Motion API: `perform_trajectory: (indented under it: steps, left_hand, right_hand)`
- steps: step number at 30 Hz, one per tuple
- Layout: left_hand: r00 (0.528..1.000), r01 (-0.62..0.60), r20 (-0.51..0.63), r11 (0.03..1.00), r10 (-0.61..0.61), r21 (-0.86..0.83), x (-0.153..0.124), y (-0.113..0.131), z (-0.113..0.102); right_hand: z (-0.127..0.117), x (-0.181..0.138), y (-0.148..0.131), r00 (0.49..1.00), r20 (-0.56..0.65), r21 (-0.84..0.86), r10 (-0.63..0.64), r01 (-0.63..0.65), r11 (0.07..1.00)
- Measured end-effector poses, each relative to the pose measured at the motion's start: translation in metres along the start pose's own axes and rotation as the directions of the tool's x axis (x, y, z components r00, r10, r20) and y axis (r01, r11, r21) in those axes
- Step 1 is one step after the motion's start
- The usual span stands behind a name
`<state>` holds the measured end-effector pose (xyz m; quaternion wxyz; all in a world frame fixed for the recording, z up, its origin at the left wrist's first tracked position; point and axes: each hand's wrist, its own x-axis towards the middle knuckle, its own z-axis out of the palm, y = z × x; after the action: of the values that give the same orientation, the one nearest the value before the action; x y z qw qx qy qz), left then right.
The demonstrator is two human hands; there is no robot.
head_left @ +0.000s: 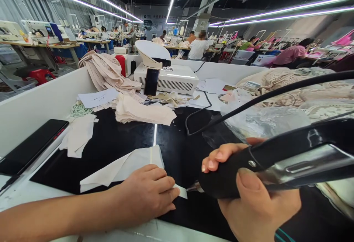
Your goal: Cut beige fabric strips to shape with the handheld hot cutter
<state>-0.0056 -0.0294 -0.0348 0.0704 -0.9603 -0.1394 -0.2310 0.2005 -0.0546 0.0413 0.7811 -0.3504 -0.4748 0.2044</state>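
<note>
My left hand [153, 192] lies over a cream fabric piece [138, 164], its fingers curled down and pressing the cloth to the black work surface [188, 149]. Past the fingertips a narrow end of that fabric sticks out to the right. My right hand [257, 205] is wrapped round a black corded handheld tool [293, 149] with a silver side panel. The tool's pointed metal tip is close to the fabric's right end; I cannot tell whether they touch. Part of the fabric is hidden beneath my left hand.
Stacked cream fabric pieces [143, 111] lie ahead, before a white vented box [168, 79]. A phone [151, 82] leans there. Left are a dark flat device [33, 146] and fabric scraps [80, 133]. A black cable [249, 105] arches above a plastic bag [265, 120]. People sit farther back.
</note>
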Motion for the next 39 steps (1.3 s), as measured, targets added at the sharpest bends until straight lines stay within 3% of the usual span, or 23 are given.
perform_trajectory:
  steps: [23,29,33,39]
  left_hand:
    - [0.997,0.002,0.071,0.999,0.001,-0.044,-0.002,-0.008,-0.001]
    - [0.999,0.011,0.034,0.999,-0.01,-0.05,-0.006,-0.017,-0.004]
    - [0.999,0.012,0.03,0.999,-0.01,-0.048,-0.007,-0.018,-0.003]
    - [0.998,-0.014,0.054,0.999,0.016,-0.03,-0.003,-0.018,-0.004]
  right_hand:
    - [0.0,-0.007,-0.006,0.999,0.021,0.014,0.045,-0.045,0.999]
    - [-0.005,-0.004,-0.007,0.999,0.013,-0.022,0.034,-0.034,0.999]
    - [-0.012,-0.002,-0.01,0.993,0.033,-0.036,0.113,-0.112,0.993]
    - [-0.016,0.004,-0.013,0.979,-0.029,-0.028,0.201,-0.202,0.979]
